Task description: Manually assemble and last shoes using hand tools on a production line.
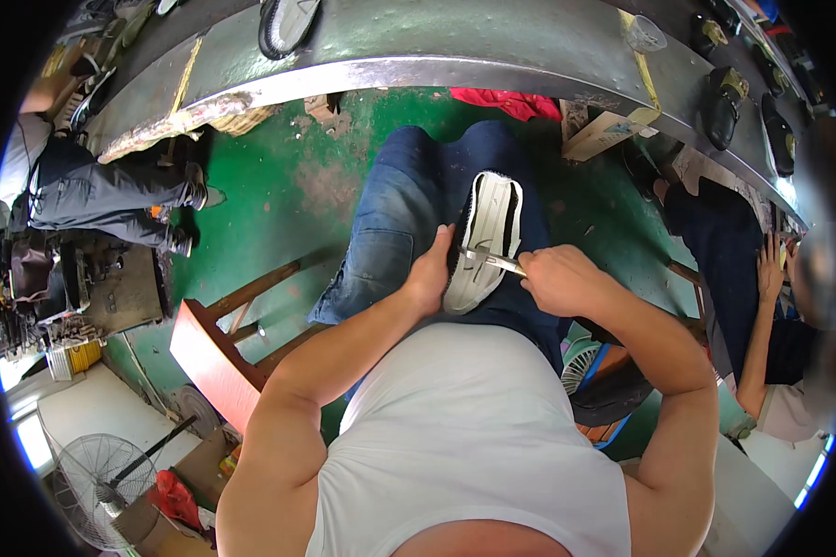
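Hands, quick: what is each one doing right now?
Left hand: closed on the side of the white shoe sole, steadying it on the lap.
Right hand: closed on a metal tool laid across the sole.

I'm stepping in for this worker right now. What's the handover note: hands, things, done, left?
Left hand: grips the side of the black-and-white shoe, sole up, resting on the lap.
Right hand: holds a metal tool, its tip against the sole.
Done: shoe steadied, tool applied mid-sole.
Left: how far the sole work has got cannot be told. More shoes sit on the conveyor bench ahead.
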A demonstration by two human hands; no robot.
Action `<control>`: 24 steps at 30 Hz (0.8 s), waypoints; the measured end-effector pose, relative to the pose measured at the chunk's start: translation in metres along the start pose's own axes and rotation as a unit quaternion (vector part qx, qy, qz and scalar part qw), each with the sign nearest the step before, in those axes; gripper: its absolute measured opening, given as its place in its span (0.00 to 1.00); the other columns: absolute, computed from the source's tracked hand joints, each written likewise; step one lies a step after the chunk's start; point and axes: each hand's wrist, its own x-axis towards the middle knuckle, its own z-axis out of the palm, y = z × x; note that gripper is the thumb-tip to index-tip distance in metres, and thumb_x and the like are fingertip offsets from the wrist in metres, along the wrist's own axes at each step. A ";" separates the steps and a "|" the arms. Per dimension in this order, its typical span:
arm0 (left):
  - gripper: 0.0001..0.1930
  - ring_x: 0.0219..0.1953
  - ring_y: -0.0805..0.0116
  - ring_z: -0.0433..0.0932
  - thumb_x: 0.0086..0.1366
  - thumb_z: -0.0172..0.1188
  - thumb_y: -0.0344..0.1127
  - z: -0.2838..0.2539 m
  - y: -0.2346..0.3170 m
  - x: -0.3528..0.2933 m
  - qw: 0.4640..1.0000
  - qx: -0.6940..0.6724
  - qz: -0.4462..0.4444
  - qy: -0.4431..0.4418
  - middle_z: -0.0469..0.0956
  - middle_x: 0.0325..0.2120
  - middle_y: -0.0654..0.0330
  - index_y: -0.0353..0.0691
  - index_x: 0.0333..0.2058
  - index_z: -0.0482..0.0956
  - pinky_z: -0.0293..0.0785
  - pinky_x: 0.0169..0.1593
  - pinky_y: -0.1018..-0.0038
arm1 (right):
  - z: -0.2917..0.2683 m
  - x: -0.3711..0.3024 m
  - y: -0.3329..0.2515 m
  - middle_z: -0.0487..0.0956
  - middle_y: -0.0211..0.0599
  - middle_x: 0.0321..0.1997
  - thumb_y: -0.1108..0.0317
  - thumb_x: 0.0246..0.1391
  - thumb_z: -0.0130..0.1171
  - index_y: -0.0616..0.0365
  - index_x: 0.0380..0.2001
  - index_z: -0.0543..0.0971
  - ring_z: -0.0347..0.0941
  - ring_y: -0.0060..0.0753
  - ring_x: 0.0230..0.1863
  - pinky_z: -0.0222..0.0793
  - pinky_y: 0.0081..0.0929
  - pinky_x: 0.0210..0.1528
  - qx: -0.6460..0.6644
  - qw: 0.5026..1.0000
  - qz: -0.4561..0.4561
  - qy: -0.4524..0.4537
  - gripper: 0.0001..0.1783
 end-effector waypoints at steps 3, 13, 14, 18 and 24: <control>0.31 0.64 0.54 0.67 0.77 0.34 0.54 -0.024 -0.026 0.043 0.953 0.236 0.146 0.123 0.70 0.61 0.46 0.37 0.65 0.65 0.62 0.65 0.68 | 0.050 0.003 -0.006 0.79 0.54 0.31 0.63 0.54 0.61 0.64 0.33 0.74 0.78 0.58 0.31 0.74 0.48 0.35 0.123 0.979 0.014 0.163 0.14; 0.25 0.57 0.39 0.72 0.76 0.37 0.45 -0.011 -0.020 0.024 0.831 0.455 0.276 0.160 0.73 0.53 0.35 0.33 0.61 0.68 0.69 0.60 0.58 | 0.031 0.010 0.002 0.77 0.56 0.40 0.73 0.53 0.58 0.68 0.48 0.72 0.76 0.56 0.43 0.73 0.45 0.46 -0.055 0.953 0.028 0.298 0.19; 0.25 0.60 0.41 0.69 0.76 0.39 0.43 -0.014 -0.022 0.025 0.800 0.482 0.327 0.143 0.70 0.57 0.36 0.33 0.63 0.66 0.68 0.61 0.60 | 0.029 0.011 0.001 0.77 0.56 0.40 0.73 0.53 0.58 0.68 0.48 0.72 0.76 0.56 0.43 0.73 0.45 0.46 -0.056 0.953 0.025 0.297 0.19; 0.25 0.67 0.46 0.61 0.74 0.43 0.40 -0.020 -0.021 0.031 0.727 0.551 0.398 0.094 0.56 0.67 0.40 0.37 0.66 0.61 0.67 0.64 0.63 | 0.061 0.021 0.012 0.78 0.55 0.38 0.70 0.56 0.58 0.64 0.44 0.73 0.77 0.59 0.39 0.73 0.46 0.44 0.160 0.956 0.113 0.216 0.14; 0.27 0.66 0.43 0.62 0.71 0.50 0.36 -0.011 -0.004 0.016 0.623 0.671 0.402 0.007 0.48 0.70 0.41 0.47 0.68 0.62 0.67 0.64 0.63 | 0.064 0.005 0.025 0.79 0.56 0.38 0.67 0.58 0.58 0.65 0.39 0.75 0.77 0.60 0.39 0.73 0.46 0.44 0.274 0.936 0.155 0.157 0.11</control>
